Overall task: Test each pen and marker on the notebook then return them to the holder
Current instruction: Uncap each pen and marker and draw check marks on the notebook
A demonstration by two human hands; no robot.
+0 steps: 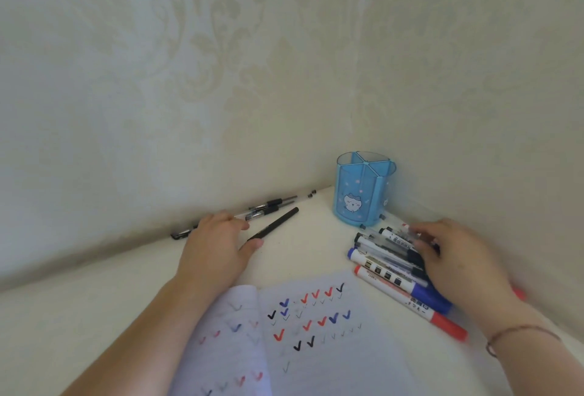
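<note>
The blue pen holder (363,193) stands empty in the table's corner, with a cat face on its front. An open notebook (316,332) full of red, blue and black ticks lies near me. My left hand (215,244) lies flat on the table, its fingertips touching a clear pen (256,215) among several black and clear pens along the wall. A black pen (278,223) lies by its thumb. My right hand (458,263) covers a pile of markers and pens (388,256), its bent fingers blurred. A blue marker (420,288) and a red marker (417,307) stick out below it.
Patterned walls meet behind the holder and bound the white table (94,301) at the back and right. Two small dark caps or bits (311,194) lie by the wall left of the holder. A thin bracelet (518,332) is on my right wrist.
</note>
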